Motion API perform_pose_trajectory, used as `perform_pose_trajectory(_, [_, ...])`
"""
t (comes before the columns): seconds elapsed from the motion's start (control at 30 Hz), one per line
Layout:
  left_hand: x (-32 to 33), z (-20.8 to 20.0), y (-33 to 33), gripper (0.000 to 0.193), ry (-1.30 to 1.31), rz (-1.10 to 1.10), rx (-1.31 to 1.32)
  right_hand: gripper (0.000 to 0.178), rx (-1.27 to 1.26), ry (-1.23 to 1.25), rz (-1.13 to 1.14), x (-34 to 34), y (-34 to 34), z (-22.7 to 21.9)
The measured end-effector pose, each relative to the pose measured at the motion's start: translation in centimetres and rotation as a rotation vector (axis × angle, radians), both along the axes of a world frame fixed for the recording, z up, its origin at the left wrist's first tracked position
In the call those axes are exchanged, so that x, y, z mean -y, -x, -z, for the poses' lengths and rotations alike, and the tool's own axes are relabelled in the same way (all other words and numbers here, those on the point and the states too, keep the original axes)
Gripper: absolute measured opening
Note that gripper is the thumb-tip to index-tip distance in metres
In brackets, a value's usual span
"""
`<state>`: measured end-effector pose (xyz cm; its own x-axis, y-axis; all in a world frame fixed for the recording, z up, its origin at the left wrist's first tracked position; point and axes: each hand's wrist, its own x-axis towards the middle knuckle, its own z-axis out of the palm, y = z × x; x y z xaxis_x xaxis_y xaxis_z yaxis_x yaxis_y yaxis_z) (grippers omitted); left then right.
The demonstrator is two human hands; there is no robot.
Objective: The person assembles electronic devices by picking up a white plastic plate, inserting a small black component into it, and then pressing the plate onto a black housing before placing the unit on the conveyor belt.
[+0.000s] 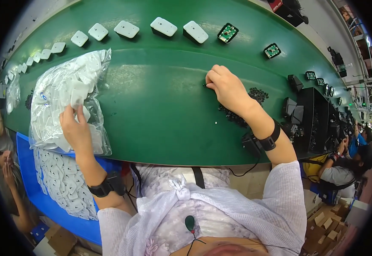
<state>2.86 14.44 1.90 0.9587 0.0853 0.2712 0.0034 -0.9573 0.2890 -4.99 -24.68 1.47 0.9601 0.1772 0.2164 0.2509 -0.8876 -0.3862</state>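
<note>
In the head view, the left hand point(76, 130) is at a clear bag point(101, 138) of white covers by the near edge of the green tabletop point(164, 119), toward its left end. Its grip is closed on the near end of one white cover point(79, 90); the cover points away from the fingertips, long axis running toward the far edge.

The right hand point(227, 86) is over the middle of the tabletop, thumb and fingers together, seemingly on a small dark piece point(204, 85), too small to make out. From that grip, an open black housing point(228, 33) with a green board lies toward the far edge and slightly right, the right hand much nearer it than the left. Small black parts point(258, 94) lie heaped beside the right wrist.
</note>
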Motion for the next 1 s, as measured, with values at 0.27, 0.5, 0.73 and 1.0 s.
perform_pose_trajectory(0.27, [11.5,-0.7,2.1,0.025,1.245,0.646,-0.191,0.008,-0.048,-0.611,0.1,-3.0,1.1,-3.5])
perform_pose_trajectory(0.5, [17.5,-1.3,2.4,0.032,0.9,0.747,-0.241,0.009,-0.084,-1.313,0.162,-5.4,2.2,-3.5])
perform_pose_trajectory(0.73, [18.0,-0.8,2.4,0.025,0.743,0.987,0.018,0.018,-0.193,-1.355,0.172,-5.3,2.1,-2.1])
perform_pose_trajectory(1.0, [18.2,0.5,2.8,0.016,0.852,0.993,-0.007,0.016,-0.072,-1.111,0.251,-5.9,2.5,-1.8])
